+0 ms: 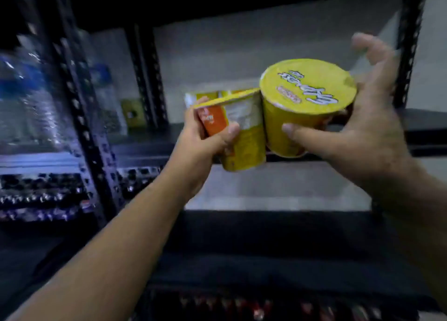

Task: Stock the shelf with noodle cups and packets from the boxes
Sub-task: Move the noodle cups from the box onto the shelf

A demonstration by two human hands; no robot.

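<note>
The cup (pixel 294 117) at right centre is yellow, its lid yellow with white lettering and a small orange label. The cup (pixel 239 136) beside it, centre frame, is yellow with orange and white panels. The shelf (pixel 411 54) frame is black, patterned with punched holes.

Dark metal shelf (pixel 145 136) between perforated black uprights (pixel 79 117), set against a grey wall. Small yellow-green box (pixel 131 113) standing on it near the back left upright. Blurred clear bottles (pixel 26 98) on the neighbouring shelf at left.
</note>
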